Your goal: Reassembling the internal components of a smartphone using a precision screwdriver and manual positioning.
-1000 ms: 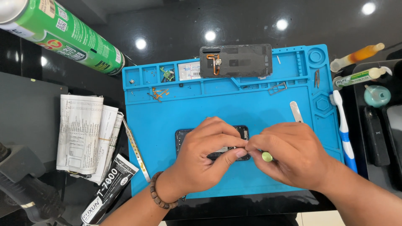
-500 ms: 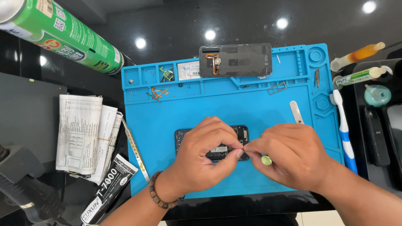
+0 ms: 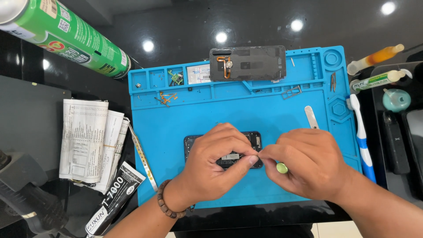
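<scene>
Nearest us: our left hand (image 3: pixel 216 163) rests its grip on the opened phone (image 3: pixel 222 147) on the blue mat (image 3: pixel 246 105); our right hand (image 3: pixel 308 163) is clamped on a green-tipped tool (image 3: pixel 282 168). Beyond: metal spudger (image 3: pixel 311 117), dark back cover (image 3: pixel 247 63), green can (image 3: pixel 66 37)

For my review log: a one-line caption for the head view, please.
Both hands, left and right, meet over an opened phone on a blue repair mat.

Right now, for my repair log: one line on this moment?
left hand: on phone | right hand: holds tool | blue mat
</scene>
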